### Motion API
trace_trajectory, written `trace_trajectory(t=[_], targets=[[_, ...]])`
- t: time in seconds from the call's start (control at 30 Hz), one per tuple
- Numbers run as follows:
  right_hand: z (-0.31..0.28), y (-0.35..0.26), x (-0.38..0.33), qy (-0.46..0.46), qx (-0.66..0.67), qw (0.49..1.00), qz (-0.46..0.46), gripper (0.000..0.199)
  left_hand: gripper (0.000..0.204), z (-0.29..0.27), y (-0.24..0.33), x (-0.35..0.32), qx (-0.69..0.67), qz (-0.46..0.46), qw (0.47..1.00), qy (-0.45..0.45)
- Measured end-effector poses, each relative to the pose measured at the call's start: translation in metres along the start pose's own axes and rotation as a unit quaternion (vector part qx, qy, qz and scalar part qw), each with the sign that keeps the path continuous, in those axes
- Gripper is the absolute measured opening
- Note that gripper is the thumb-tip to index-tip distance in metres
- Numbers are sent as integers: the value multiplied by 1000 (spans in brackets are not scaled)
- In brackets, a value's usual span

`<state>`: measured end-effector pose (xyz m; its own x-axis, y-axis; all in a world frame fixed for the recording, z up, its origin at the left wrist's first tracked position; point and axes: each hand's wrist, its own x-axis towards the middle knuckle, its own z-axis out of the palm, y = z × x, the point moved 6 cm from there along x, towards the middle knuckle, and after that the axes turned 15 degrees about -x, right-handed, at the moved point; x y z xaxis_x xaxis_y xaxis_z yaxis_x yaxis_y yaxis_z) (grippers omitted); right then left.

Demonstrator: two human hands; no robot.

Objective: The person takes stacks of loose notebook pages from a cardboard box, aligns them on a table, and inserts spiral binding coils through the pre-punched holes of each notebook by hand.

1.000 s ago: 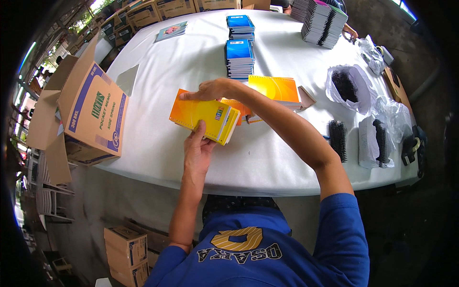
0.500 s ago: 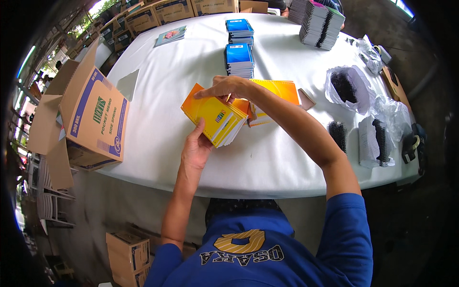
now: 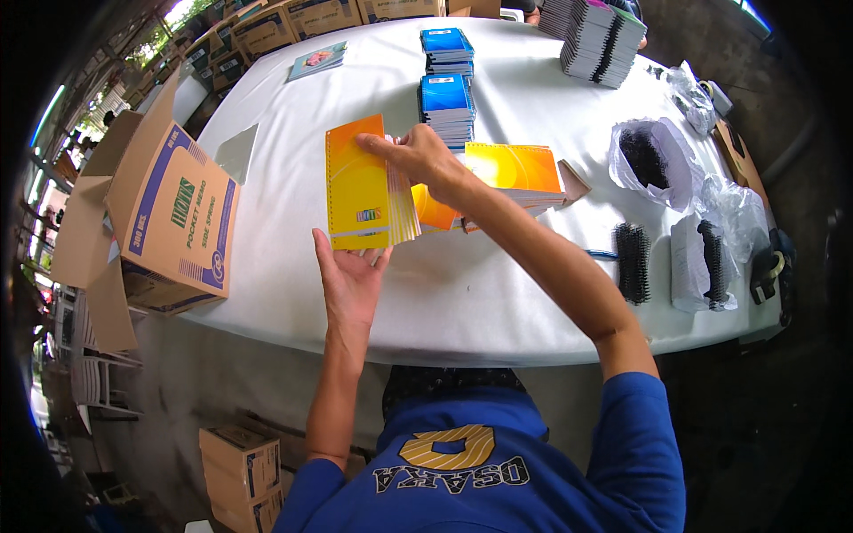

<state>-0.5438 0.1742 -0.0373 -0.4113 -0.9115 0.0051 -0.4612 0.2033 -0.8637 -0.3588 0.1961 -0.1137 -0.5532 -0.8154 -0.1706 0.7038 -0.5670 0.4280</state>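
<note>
A fanned stack of yellow-orange memo pads [image 3: 358, 186], with punched holes along one edge, is held upright above the table. My right hand [image 3: 425, 162] grips its upper right part, thumb on the front cover. Below it, my left hand [image 3: 349, 289] is open, palm up with the thumb spread; its fingertips reach the stack's bottom edge and are partly hidden there. More yellow-orange pads [image 3: 511, 167] lie on the table beyond my right forearm, with an orange cover [image 3: 434, 213] beside them, partly covered by my hand.
An open carton [image 3: 182, 222] stands at the left. Blue notebooks [image 3: 446, 96] are stacked at the back, tall spiral notebook piles [image 3: 600, 44] at the far right. Black binding coils [image 3: 633, 262] and a plastic bag of coils [image 3: 657, 169] lie on the white-covered table [image 3: 498, 311].
My right hand has lifted and turned the pad stack upright, slightly to the left. My left hand has loosened from its lower corner and spread out beneath it.
</note>
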Motion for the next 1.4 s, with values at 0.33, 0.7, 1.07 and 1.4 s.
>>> trace_trajectory(t=[0.33, 0.7, 1.07, 1.4], targets=[[12, 8, -93, 28, 312, 947, 63, 54, 59, 29, 72, 49, 230, -45, 959, -160], [31, 43, -103, 174, 554, 808, 97, 58, 66, 70, 32, 146, 345, -148, 896, -237], [-84, 64, -191, 295, 38, 955, -15, 15, 63, 51, 12, 141, 315, -29, 936, -154], [-140, 102, -133, 400, -315, 856, -92, 22, 65, 47, 11, 134, 233, 40, 957, -169]])
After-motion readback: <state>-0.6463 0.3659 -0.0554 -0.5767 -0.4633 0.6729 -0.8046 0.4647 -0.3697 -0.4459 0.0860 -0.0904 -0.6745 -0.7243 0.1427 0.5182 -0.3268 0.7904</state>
